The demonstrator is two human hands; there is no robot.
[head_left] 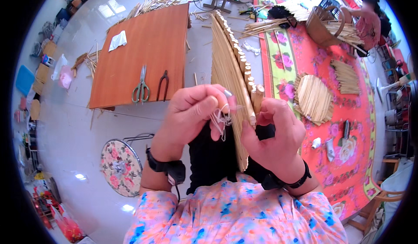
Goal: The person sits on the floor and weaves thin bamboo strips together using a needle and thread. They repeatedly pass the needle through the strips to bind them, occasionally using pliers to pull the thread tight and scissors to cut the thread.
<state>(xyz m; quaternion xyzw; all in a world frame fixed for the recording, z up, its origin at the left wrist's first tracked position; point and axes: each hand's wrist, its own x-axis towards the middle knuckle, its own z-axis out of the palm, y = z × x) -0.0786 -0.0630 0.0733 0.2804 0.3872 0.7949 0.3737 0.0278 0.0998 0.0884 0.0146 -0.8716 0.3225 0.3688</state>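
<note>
A panel of straw-coloured plant stalks (pixel 225 56) stands on edge in front of me, its lower end between my knees. Cut stalk ends line its right edge in a row, and a short thicker stalk piece (pixel 258 96) sticks up near the close end. My left hand (pixel 189 111) is closed in a pinch on a loose bunch of white thread (pixel 221 121), just left of the panel. On the other side, my right hand (pixel 281 135) grips the panel's near edge between thumb and fingers. Its fingertips are partly hidden behind the stalks.
At left, a brown tabletop (pixel 139 39) bears scissors (pixel 141 89), pliers (pixel 163 85) and a white cloth (pixel 118 40). A round floral stool (pixel 121 167) is nearer. On the red floral sheet (pixel 305 146) lie an octagonal stalk mat (pixel 313 98) and a basket (pixel 320 28). A person (pixel 369 24) sits beyond.
</note>
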